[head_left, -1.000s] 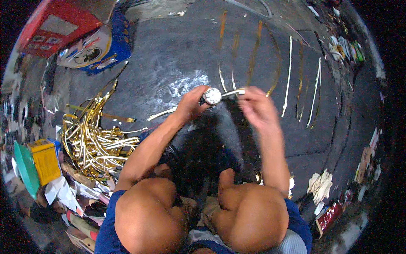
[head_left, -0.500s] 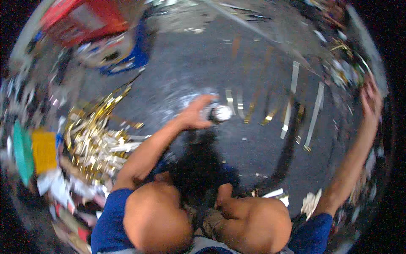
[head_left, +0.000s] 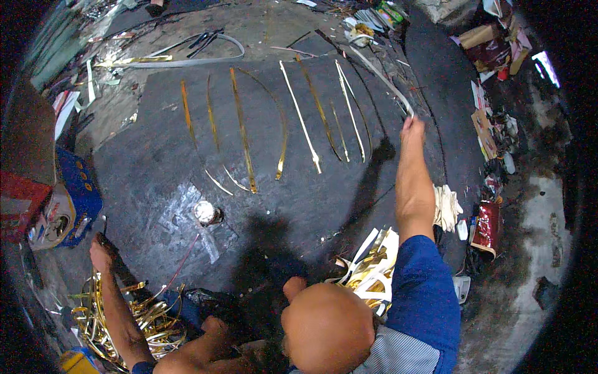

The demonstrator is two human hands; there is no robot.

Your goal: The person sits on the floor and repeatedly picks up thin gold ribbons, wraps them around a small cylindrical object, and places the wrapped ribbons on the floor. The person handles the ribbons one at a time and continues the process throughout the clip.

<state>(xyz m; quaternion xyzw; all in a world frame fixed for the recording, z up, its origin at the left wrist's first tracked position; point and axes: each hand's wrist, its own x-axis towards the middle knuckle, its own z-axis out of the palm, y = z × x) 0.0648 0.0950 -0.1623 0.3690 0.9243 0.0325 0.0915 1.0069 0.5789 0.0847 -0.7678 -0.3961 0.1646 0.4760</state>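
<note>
My right hand (head_left: 412, 128) is closed on the near end of a long pale strip (head_left: 387, 85), which runs away from it along the right side of a dark mat (head_left: 168, 131). At the left, my left hand (head_left: 101, 252) is closed beside a blue box; a small thin thing sticks up from it, too small to name. Several narrow gold and white strips (head_left: 244, 131) lie in a spaced row across the mat. Nearer me stands a small round tin (head_left: 207, 213) with a whitish top, on a smeared, shiny patch, apart from both hands.
A tangled heap of gold and white strips (head_left: 124, 318) lies under my left forearm. Another bundle of strips (head_left: 374, 268) sits by my right knee. The blue box (head_left: 78, 193) stands at the left. Cloth gloves (head_left: 446, 209) and scattered scraps (head_left: 486, 134) lie at the right.
My left hand has gone from beside the tin to the left, near the blue box. The view has swung, and my right hand now shows clearly on the pale strip.
</note>
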